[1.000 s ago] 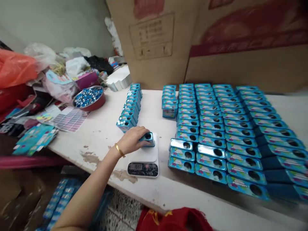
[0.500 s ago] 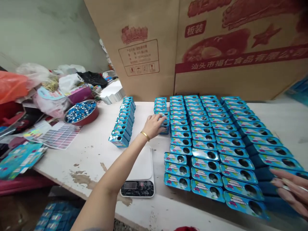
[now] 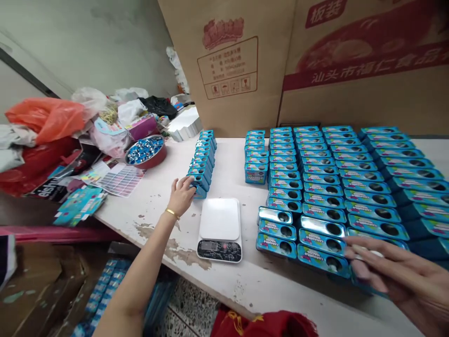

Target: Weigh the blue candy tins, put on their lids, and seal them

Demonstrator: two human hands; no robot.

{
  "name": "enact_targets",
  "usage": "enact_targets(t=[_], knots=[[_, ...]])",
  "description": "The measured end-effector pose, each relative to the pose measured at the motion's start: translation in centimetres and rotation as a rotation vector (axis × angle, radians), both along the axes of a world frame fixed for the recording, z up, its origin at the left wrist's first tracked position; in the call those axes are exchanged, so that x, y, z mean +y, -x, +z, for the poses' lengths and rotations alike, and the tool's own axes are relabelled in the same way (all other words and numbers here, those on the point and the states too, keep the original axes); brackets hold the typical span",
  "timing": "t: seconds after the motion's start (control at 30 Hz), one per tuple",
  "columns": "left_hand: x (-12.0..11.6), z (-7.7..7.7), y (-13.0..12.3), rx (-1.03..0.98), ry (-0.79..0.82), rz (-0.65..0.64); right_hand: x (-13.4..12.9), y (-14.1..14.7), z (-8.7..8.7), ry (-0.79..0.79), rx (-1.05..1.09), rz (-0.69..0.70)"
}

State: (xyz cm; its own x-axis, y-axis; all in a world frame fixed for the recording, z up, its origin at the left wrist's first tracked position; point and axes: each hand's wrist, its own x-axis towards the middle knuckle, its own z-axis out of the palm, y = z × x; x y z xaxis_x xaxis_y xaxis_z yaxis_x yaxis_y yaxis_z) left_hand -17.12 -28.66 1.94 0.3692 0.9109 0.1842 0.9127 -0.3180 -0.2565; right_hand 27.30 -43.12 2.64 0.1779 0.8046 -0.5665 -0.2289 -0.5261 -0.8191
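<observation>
My left hand, with a gold bangle at the wrist, has its fingers curled on the nearest blue box of the single left-hand row. At the right, my right hand is above the front of the blue box rows, its fingertips pinched around a small whitish item. A white scale with a black control panel lies between the left row and the other rows. Behind it and to the right is a short row of blue boxes. Many more boxes with round holes in their tops stand beside that.
A large cardboard carton stands along the back of the table. At the left are a red bowl of small blue-and-silver pieces, printed sheets and plastic bags. Red cloth shows at the front edge.
My left hand has gone from the short middle row to the near end of the left row. My right hand reaches further in from the right. The camera view has shifted left.
</observation>
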Motion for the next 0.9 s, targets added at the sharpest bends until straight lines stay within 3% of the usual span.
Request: enact_targets(t=[0.13,0.2,0.27,0.4,0.53,0.7,0.8,0.9], knots=[[-1.9,3.9,-2.5,0.061,0.042,-0.112,-0.3,3.9,1.9,0.111,0.155,0.186],[-3.2,5.9,-4.3,0.096,0.102,-0.18,-0.7,5.1,2.0,0.103,0.2,0.273],[-4.4,7.0,-6.1,0.116,0.179,-0.243,-1.2,5.8,1.7,0.065,0.248,0.37],[-5.1,5.8,-8.7,0.118,0.306,-0.316,-2.1,6.8,1.0,0.035,0.311,0.488],[-4.6,4.0,-9.2,0.079,0.354,-0.325,-2.6,7.0,0.5,0.064,0.355,0.521],[-5.2,5.2,-7.6,-0.21,0.237,-0.367,-2.6,7.0,0.5,0.112,0.338,0.5],[-6.4,5.2,-5.3,-0.494,0.056,-0.263,-2.3,7.2,1.0,0.144,0.268,0.535],[-8.2,2.8,-2.4,-0.687,-0.074,-0.06,-1.6,7.8,1.5,0.094,0.158,0.605]])
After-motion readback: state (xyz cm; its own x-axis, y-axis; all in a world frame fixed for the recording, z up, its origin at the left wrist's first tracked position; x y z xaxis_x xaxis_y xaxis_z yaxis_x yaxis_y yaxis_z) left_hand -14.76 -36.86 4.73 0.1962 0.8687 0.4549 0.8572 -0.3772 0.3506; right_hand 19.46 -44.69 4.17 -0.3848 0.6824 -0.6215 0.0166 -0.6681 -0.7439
